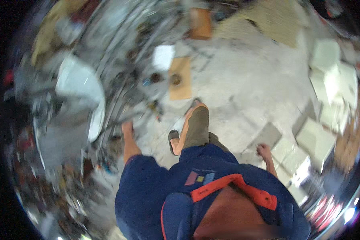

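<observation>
I look straight down on a person walking, and the picture is smeared with motion, so fine detail is lost. The left hand hangs at the side with its fingers apparently curled loosely and nothing in them that I can make out; whether they are fully closed I cannot tell. The right hand swings free on the other side, fingers slightly spread and empty. Both arms look to be carried simply for balance in mid-stride, not reaching for anything.

Between the hands, 1 leg in olive trousers steps forward, its sandal just landing on the concrete floor; the other sandal sits behind it.

Just beyond the left hand lies a tangle of grey metal rods and a white curved panel, heaped together as stored scrap. Ahead of the front foot a flat cardboard sheet carries a small dark tin, probably laid there to keep spills off the floor, with a white sheet of paper just past it.

Beside and beyond the right hand, pale square blocks are stacked in loose piles along the floor's edge, and a grey slab lies flat nearest the fingers.
</observation>
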`<state>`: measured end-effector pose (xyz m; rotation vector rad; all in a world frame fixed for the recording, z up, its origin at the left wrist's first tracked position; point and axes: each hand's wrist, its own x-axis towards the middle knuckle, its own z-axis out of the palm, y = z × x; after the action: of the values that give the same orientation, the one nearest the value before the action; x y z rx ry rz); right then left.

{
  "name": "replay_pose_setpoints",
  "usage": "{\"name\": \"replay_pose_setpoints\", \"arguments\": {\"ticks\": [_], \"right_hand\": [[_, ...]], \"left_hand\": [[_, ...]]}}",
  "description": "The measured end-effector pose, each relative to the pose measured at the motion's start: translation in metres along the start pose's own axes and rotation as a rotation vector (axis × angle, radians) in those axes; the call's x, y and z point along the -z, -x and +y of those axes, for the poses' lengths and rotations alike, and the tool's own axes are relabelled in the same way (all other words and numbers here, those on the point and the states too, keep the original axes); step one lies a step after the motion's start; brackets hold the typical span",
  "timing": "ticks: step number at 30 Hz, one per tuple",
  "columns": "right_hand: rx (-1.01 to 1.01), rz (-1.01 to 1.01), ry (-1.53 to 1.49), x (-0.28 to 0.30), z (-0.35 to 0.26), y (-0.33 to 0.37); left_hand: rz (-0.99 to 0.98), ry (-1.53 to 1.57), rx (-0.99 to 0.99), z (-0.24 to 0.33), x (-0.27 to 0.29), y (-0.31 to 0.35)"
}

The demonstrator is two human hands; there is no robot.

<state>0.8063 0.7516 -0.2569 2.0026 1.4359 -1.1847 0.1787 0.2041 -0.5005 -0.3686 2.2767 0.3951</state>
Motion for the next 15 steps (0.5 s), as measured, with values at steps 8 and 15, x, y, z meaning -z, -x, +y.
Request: {"name": "replay_pose_setpoints", "arguments": {"ticks": [8,15], "right_hand": [[0.394,0.015,-0.050,0.076,-0.154,-0.034],[0.451,-0.084,-0.332,0.166,-0.298,-0.176]], "left_hand": [[-0.673,0.304,-0.041,0.118,-0.183,0.171],[-0.707,-0.411,-0.459,0.381,-0.247,0.157]]}}
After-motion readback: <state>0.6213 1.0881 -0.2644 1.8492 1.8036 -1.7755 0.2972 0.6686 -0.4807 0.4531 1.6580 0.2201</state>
